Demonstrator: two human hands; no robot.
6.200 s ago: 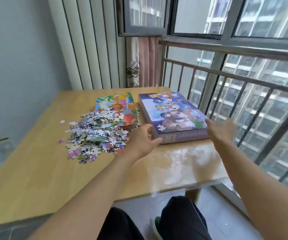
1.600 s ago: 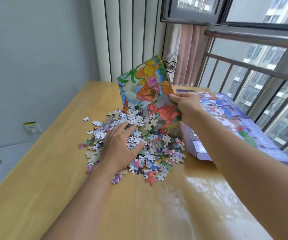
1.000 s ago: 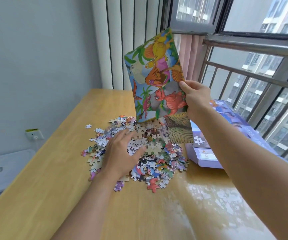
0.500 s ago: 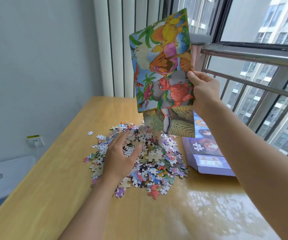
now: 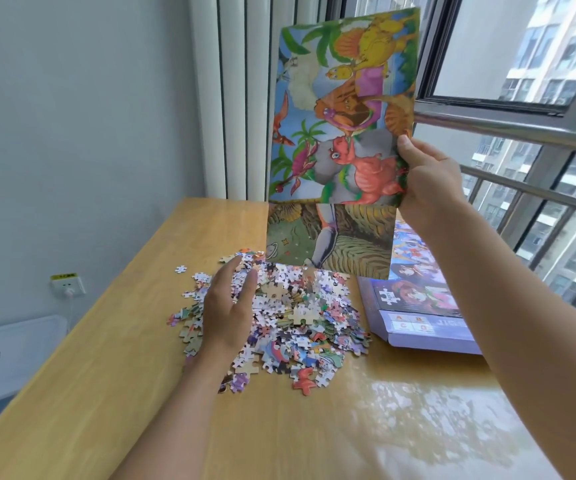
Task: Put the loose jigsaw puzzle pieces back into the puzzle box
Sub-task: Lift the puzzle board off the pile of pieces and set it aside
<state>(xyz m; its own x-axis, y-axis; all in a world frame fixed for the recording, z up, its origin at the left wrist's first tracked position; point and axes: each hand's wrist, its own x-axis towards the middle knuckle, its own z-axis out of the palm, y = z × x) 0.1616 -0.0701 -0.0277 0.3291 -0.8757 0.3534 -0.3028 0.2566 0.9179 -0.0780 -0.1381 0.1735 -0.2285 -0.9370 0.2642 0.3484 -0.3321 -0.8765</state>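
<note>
Table (image 5: 106,393) first, since it fills most of my view: pale wood, glossy at the near right where the window glare lands. On its right side lies the box (image 5: 418,327), purple, a picture on top and lettered squares on the near edge; I cannot tell whether it is open. Above the table my right hand (image 5: 428,181) holds up the sheets (image 5: 342,109), two colourful dinosaur and tiger prints hanging upright, thumb on the front and fingers curled behind their right edge. Their lower edge hangs over the far side of the pile, clear of the tabletop. The pieces (image 5: 290,323) lie heaped in the middle of the table, just left of the box, none inside it that I can see; one piece (image 5: 180,269) sits apart at the far left. My left hand (image 5: 229,306) is over the pile's left part, fingers straight and gripping nothing; whether it touches the pieces I cannot tell. A socket (image 5: 68,285) with a plug shows on the left wall.
</note>
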